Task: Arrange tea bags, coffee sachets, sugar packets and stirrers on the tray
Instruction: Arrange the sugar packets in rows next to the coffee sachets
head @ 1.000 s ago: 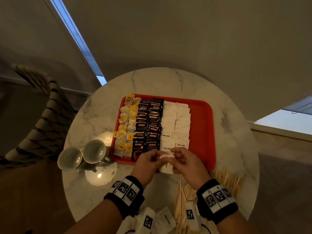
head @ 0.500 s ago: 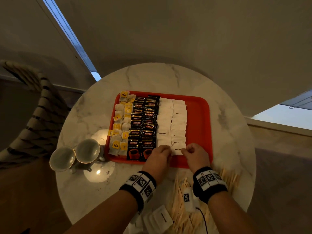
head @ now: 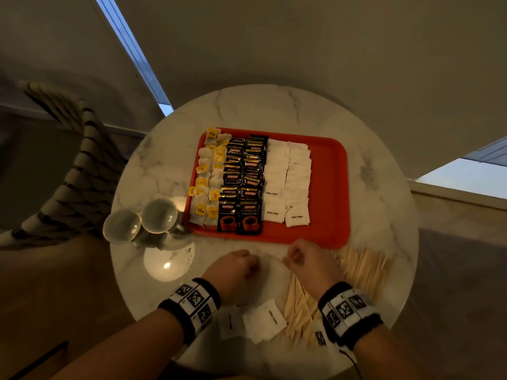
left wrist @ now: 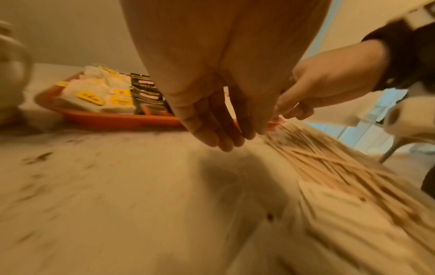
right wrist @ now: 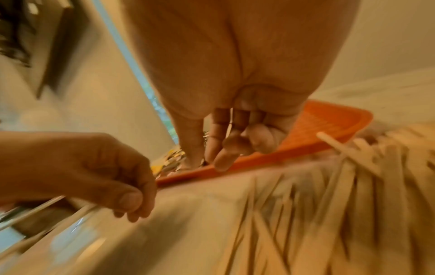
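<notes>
The red tray (head: 326,187) carries columns of tea bags (head: 208,182), black coffee sachets (head: 244,187) and white sugar packets (head: 288,182); its right strip is bare. Wooden stirrers (head: 365,267) lie heaped on the table at the tray's near right. Two loose sugar packets (head: 263,320) lie between my wrists. My left hand (head: 252,266) hovers over the marble just short of the tray, fingers hanging loosely (left wrist: 226,137), empty. My right hand (head: 293,259) is beside it at the edge of the stirrers, fingers partly curled (right wrist: 209,161), with nothing visible in them.
Two empty cups (head: 122,226) (head: 159,215) stand at the tray's near-left corner beside a bright lamp reflection. A woven chair (head: 82,174) is left of the round marble table (head: 247,111). The table's near edge lies just behind my wrists.
Both hands set a sugar packet at the front of the right sugar column, then drew back off the tray to the table. They no longer hold a packet.
</notes>
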A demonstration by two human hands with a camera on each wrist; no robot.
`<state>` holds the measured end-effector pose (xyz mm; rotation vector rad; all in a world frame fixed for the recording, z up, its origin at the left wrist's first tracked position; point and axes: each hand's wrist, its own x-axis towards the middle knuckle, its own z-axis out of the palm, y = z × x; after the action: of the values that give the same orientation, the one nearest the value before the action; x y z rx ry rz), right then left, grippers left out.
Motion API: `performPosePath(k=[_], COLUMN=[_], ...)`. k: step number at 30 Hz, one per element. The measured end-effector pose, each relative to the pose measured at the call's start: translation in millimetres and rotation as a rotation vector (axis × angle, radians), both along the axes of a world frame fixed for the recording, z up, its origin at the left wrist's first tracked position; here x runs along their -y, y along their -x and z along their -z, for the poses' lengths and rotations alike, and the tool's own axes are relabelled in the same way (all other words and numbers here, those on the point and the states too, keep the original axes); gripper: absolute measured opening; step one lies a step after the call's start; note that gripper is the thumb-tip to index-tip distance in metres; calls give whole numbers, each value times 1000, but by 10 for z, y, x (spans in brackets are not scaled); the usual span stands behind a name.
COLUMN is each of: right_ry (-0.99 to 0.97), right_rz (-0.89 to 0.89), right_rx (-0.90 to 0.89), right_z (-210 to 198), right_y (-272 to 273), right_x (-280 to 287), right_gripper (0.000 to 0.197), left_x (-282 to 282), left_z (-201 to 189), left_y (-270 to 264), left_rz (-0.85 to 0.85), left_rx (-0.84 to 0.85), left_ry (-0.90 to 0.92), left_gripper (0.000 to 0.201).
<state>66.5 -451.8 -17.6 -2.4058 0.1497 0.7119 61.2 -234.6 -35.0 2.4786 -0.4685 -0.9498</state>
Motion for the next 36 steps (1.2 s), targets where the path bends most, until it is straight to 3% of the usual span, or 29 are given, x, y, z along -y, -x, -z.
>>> performPosePath(k=[2,5,7,11,15,18,21,23,26,33,36], right_ry=[-15,103,184,243,186,147,85,45,-36,-277,-302], right_rz=[-253,-661,-782,-849,-758,-747,-679,-590,-391,-86,-1], right_rx=[-70,-54,-17,41,41,46,19,3,-46,-52,-53], right_z=[-1,134,232,323,328,337,305,236,158,4,-27], right_y=[303,654,784,869,815,805,781,741,654,394,275], right_x=[-108,-218,-288,-437,-484,-497,-495,-456,-371,-302,-353], right_gripper=[20,55,69,68,64,60,49,38,23,21,25], left_x=[-152,-261,-244,-143,-111,-81,-27,-7,-89,-167,-164], left_z=[-2,31,60,170,241,244,204,140,90,-77,-164], left_y=[220,556,738,972,989,994,999,965,882,564,436], left_rz=[39,72,37,-30,-144,-120,-176,-310,-486,-956,-934], left_rx=[-52,-86,-92,-28,-24,16,-5,-91,-217,-526,-633], left_ry=[-114,-263,-275,-235,-161,-177,-109,-29,114,632,698], left_gripper=[32,55,71,67,61,55,39,29,35,17,31])
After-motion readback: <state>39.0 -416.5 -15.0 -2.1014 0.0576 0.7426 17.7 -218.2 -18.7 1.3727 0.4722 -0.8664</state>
